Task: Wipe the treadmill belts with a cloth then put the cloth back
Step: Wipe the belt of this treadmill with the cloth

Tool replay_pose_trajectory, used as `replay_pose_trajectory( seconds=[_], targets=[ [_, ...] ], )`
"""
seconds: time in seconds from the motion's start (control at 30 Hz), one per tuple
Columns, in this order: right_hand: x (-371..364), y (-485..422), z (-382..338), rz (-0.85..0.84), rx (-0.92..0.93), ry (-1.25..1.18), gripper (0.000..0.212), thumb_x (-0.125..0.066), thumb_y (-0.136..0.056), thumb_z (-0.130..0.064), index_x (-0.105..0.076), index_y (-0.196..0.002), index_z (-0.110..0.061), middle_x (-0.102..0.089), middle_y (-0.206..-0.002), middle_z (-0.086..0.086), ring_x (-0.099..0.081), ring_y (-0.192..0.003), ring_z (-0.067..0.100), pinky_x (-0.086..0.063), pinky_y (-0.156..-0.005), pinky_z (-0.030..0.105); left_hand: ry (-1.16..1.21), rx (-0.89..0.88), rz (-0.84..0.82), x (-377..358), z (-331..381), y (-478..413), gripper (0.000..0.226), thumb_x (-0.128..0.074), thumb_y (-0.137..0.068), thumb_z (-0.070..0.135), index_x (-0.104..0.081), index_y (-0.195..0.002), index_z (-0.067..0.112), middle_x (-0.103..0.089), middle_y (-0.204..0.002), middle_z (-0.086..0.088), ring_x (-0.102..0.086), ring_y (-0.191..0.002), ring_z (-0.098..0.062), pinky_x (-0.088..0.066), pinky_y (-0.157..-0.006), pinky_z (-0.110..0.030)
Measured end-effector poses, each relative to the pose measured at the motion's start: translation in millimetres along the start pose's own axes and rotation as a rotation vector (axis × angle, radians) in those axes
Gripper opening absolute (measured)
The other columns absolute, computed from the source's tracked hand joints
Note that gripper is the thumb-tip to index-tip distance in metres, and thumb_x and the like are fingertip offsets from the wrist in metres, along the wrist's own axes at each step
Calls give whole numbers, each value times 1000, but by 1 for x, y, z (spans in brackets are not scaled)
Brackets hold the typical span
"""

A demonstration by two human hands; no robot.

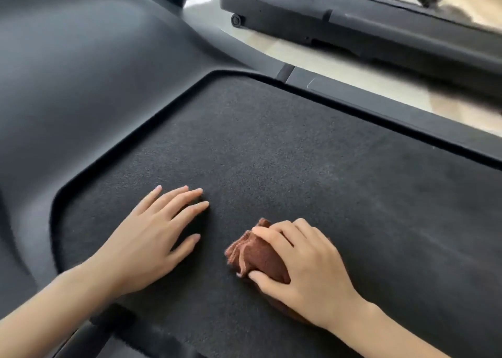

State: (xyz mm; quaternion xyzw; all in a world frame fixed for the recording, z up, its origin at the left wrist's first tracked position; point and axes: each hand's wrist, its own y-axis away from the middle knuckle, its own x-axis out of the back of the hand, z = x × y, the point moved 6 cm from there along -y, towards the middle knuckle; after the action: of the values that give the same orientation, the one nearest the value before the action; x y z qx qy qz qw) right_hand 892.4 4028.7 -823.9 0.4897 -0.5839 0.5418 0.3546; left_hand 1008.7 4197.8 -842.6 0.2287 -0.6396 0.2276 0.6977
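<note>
Head camera looks down at a big black treadmill belt (298,153). The left hand (152,238) lies flat on the belt with its fingers straight and holds nothing. The right hand (307,270) sits just beside it, with fingers and thumb curled round a brown cloth (258,254). The cloth is bunched up and pressed down on the belt, near the end where the smooth dark cover (81,72) begins.

I think the wiping step is going on now. The cloth is on the belt and in a hand, so it has not been put back. Where it should go does not show. A few pale, dusty marks show on the belt off to the right, so I guess that part needs more wiping. I cannot tell how much of this belt is clean. A second treadmill (353,23) stands well apart across the pale floor (312,61). Nobody could say from here if that one has been wiped. If not, it is left to do, and then the cloth goes back.

Now the count. Two hands, one on each side. One cloth. Two treadmills. One belt shows plainly; the far treadmill's belt is blurry and hard to see. One dark cover at the front of the near treadmill. One side rail (407,107) along the belt's far edge.
</note>
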Motion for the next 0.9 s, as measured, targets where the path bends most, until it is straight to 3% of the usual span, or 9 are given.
replay_pose_trajectory(
  seconds=[0.1,0.2,0.33,0.47,0.73,0.9],
  targets=[
    [9,27,17,-17,-88,32,56,-56,-77,-62,-59,-121,-29,-59,-105,-11,-56,-89,15,-49,-72,32,21,-123,40,-4,39,-20,59,-29,-89,50,-52,-133,21,-45,-143,1,-36,-136,-20,-26,-113,-46],
    [15,44,22,10,-156,41,57,-56,-76,-64,-57,-123,-32,-58,-109,-12,-57,-91,16,-51,-73,31,25,-248,82,-12,76,-26,57,-36,-87,46,-56,-130,15,-48,-140,-3,-39,-133,-24,-22,-107,-42],
    [18,54,21,45,-248,89,54,-56,-74,-62,-59,-120,-34,-59,-106,-12,-58,-87,16,-51,-70,27,94,-218,124,-20,87,-26,59,-35,-88,48,-55,-130,11,-47,-141,-7,-36,-135,-26,-21,-107,-42],
    [22,60,18,84,-335,110,50,-59,-71,-59,-64,-114,-33,-60,-99,-12,-57,-80,15,-48,-68,24,155,-166,158,-26,95,-18,70,-13,-95,53,-57,-127,9,-48,-140,-9,-34,-135,-26,-20,-108,-43],
    [21,86,7,126,-537,161,43,-55,-76,-59,-60,-111,-36,-57,-96,-12,-52,-78,14,-50,-64,25,184,-181,193,-27,98,-8,74,-10,-95,54,-60,-125,8,-52,-135,-13,-34,-131,-27,-15,-111,-39],
    [22,95,-10,159,-673,257,43,-46,-81,-58,-62,-111,-31,-62,-98,-8,-53,-78,14,-46,-63,23,139,-234,187,-27,102,5,77,-5,-94,53,-58,-127,7,-51,-135,-17,-42,-130,-37,-24,-110,-48]
  ],
)
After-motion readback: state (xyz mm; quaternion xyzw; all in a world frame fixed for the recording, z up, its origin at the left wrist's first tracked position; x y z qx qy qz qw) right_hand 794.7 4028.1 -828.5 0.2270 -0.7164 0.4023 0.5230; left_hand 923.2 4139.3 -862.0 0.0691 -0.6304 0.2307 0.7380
